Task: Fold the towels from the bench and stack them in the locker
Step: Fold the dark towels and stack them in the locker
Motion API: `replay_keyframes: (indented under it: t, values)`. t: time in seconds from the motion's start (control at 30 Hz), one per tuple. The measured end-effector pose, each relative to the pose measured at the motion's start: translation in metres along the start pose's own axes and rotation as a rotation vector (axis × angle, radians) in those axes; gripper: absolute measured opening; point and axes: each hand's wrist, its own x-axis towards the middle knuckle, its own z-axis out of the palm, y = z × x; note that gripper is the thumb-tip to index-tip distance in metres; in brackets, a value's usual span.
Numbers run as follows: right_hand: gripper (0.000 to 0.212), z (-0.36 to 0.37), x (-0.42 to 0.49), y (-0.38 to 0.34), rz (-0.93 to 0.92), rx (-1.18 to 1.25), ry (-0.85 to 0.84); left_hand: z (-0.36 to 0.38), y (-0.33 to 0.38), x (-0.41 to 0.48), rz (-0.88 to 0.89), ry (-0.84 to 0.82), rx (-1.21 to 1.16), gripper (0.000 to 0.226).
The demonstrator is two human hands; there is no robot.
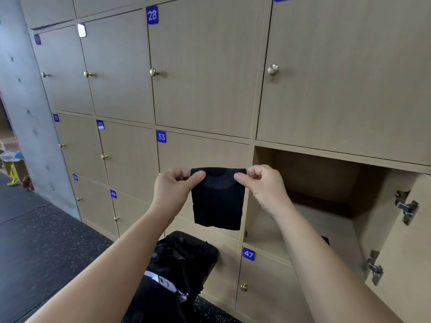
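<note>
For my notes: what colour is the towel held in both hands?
The towel is plain black, seen in the head view.

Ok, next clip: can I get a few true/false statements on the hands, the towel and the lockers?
1. The left hand and right hand each pinch the top edge of a black towel. True.
2. The towel lies inside the open locker. False: it hangs in the air in front of locker 33, left of the open locker.
3. Locker 47 is shut. True.
4. The open locker's door swings out to the left. False: it stands open on the right, hinges showing.
5. More black cloth lies on the bench below the hands. True.
</note>
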Motion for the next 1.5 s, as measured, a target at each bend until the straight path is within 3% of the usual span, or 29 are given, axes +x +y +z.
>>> replay_keyframes:
  t: [0.13, 0.27, 0.4, 0.63, 0.77, 0.87, 0.97, 1.03, 1.2, 1.27, 1.37, 1.5]
  values:
    - [0.014, -0.008, 0.007, -0.011, 0.048, 0.227, -0.032, 0.005, 0.009, 0.009, -0.033, -0.028, -0.087, 0.022]
    - [0.018, -0.011, 0.017, -0.019, 0.047, 0.318, -0.009, 0.008, 0.014, 0.022, -0.137, -0.081, -0.256, 0.031]
    - [0.012, -0.013, 0.027, -0.018, 0.079, 0.345, 0.02, 0.012, 0.018, 0.029, -0.193, -0.075, -0.314, 0.017]
    - [0.007, -0.012, 0.027, -0.01, 0.116, 0.32, 0.053, 0.02, 0.013, 0.028, -0.243, -0.047, -0.308, 0.02]
    - [0.01, -0.013, 0.023, -0.004, 0.108, 0.271, 0.022, 0.02, 0.009, 0.026, -0.256, -0.098, -0.193, 0.024]
    - [0.015, -0.014, 0.019, 0.0, 0.101, 0.231, -0.071, 0.019, 0.012, 0.025, -0.233, -0.253, 0.005, 0.041]
    - [0.02, -0.011, 0.014, 0.003, 0.106, 0.174, -0.148, 0.026, 0.017, 0.023, -0.073, -0.469, 0.304, 0.017]
    - [0.023, -0.01, 0.01, 0.003, 0.119, 0.178, -0.16, 0.033, 0.017, 0.021, -0.019, -0.515, 0.366, 0.024]
    - [0.054, -0.022, -0.005, 0.019, 0.28, 0.3, -0.275, 0.045, 0.008, 0.017, -0.035, -0.387, 0.215, 0.027]
    - [0.042, -0.027, -0.014, 0.028, 0.29, 0.312, -0.32, 0.05, 0.003, 0.015, -0.074, -0.302, 0.116, 0.03]
    - [0.006, -0.032, -0.024, 0.039, 0.322, 0.387, -0.203, 0.063, -0.006, 0.008, -0.096, -0.223, 0.069, 0.031]
    - [0.006, -0.032, -0.033, 0.05, 0.432, 0.606, 0.002, 0.088, -0.022, -0.01, -0.085, -0.165, 0.099, 0.031]
